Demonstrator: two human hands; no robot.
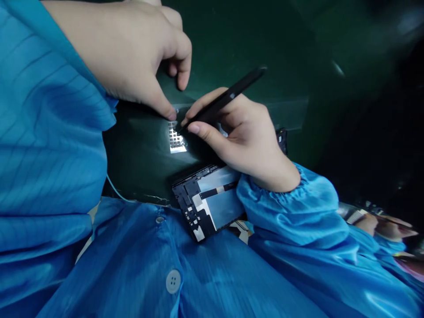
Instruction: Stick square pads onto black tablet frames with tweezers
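My right hand (245,132) grips black tweezers (225,99), whose tips touch a small shiny sheet of tiny square stickers (176,140) lying on the dark green mat (142,159). My left hand (132,53) presses a fingertip onto the top edge of that sheet, its other fingers curled. Below my right wrist lies an opened black device frame (207,201) with grey panels, at the mat's near edge and partly covered by my blue sleeve.
My blue smock (165,274) with a white button fills the foreground. Another person's hand and blue sleeve (380,225) show at the lower right. The far side of the mat is dark and blurred.
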